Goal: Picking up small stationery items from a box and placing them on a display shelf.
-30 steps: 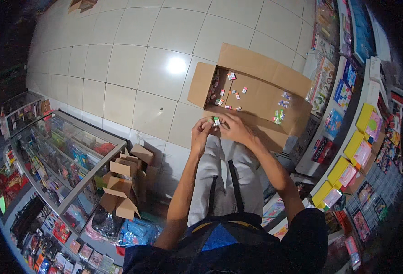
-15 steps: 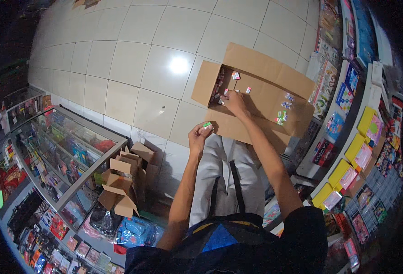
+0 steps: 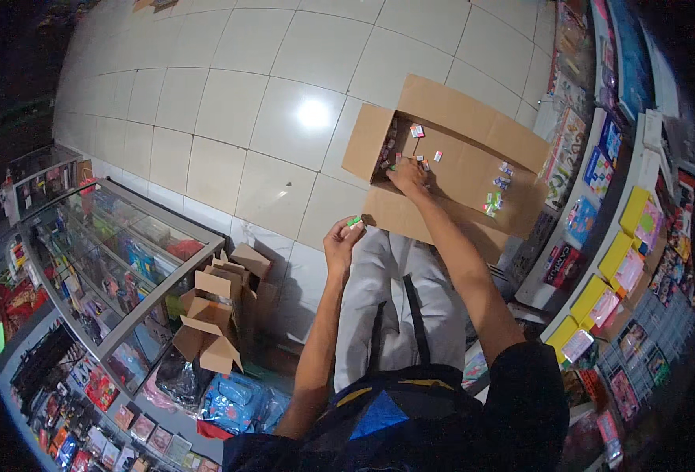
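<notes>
Taking the open cardboard box [image 3: 449, 157] on the floor as the landmark and working left to right: far to its left stands a glass display counter [image 3: 111, 259] stocked with coloured goods, and beside that a heap of small empty cartons [image 3: 217, 307] above some blue plastic packs [image 3: 233, 397].

Just left of and below the box, the left hand [image 3: 339, 244] is raised with its fingers pinched shut on a small green packet [image 3: 354, 223], well clear of the box's near flap. The right hand [image 3: 407, 175] reaches down inside the box, fingers curled onto the loose little packets [image 3: 421, 161] scattered at its left end (whether it has actually closed on one I cannot tell). More small packets [image 3: 495, 198] lie toward the box's right side.

The pinch on the green packet looks slight, so it could slip and drop to the floor; the reaching forearm could also drag the near flap and shift the box.

Right of the box run display shelves [image 3: 623, 236] of yellow and blue packaged goods. The floor [image 3: 229, 118] is glossy pale tile with a lamp glare, in a dim shop.
</notes>
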The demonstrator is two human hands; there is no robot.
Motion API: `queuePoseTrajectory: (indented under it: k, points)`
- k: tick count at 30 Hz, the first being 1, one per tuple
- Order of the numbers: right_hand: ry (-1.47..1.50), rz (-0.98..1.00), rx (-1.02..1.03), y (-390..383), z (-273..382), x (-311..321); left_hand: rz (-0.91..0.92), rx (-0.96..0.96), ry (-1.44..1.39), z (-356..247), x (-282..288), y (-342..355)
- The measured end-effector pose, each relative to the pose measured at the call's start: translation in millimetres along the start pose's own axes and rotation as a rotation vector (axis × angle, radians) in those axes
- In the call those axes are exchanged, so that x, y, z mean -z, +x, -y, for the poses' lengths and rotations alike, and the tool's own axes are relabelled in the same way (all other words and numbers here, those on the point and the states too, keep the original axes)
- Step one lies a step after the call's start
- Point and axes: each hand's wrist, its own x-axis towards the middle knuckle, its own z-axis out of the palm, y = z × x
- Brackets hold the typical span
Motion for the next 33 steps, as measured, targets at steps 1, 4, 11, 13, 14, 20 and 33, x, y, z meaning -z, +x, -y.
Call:
queuePoseTrajectory:
  k: [1, 4, 11, 13, 14, 20, 33]
  points:
    - [0.209, 0.07, -0.026, 0, -2, 3, 0.009, 0.004, -0.006, -1, 1, -2]
    - [0.726, 0.181, -0.098, -13, -11, 25, 0.041, 0.001, -0.028, -8, 0, -6]
    - [1.312, 0.177, -0.155, -109, -1, 135, 0.178, 0.151, -0.122, -48, -19, -30]
    - [1.384, 0.075, -0.212, -125, 10, 180, 0.255, 0.107, -0.154, -68, -31, -39]
    - [1.404, 0.149, -0.153, -131, 16, 202, 0.29, 0.158, -0.167, -80, -38, -45]
    - [1.305, 0.145, 0.022, -152, 44, 293, 0.456, 0.082, -0.226, -143, -84, -76]
    - [1.352, -0.36, 0.014, -210, 48, 339, 0.713, -0.053, 0.009, -181, -144, -126]
